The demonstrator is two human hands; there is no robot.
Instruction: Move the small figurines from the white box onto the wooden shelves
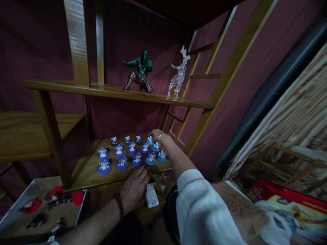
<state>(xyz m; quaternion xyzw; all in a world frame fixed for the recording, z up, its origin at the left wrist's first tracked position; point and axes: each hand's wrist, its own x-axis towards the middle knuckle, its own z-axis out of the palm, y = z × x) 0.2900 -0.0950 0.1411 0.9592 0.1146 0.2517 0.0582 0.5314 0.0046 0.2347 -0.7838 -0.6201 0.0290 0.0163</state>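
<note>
My right hand reaches to the back right of the shelf board, with its fingers closed at a small figurine on a blue round base. Other blue-based figurines stand beneath that wrist. Purple-based figurines stand in two rows to the left, with small pink-and-black figurines behind them. My left hand is at the board's front edge, its fingertips partly hidden. Right beside it is a white oblong object; whether the hand holds it cannot be made out.
On the upper shelf stand a dark green crouching statue and a clear deer ornament. A shallow box with red-and-black figurines is at lower left. Slanted wooden lattice borders the right side. Plastic bags lie lower right.
</note>
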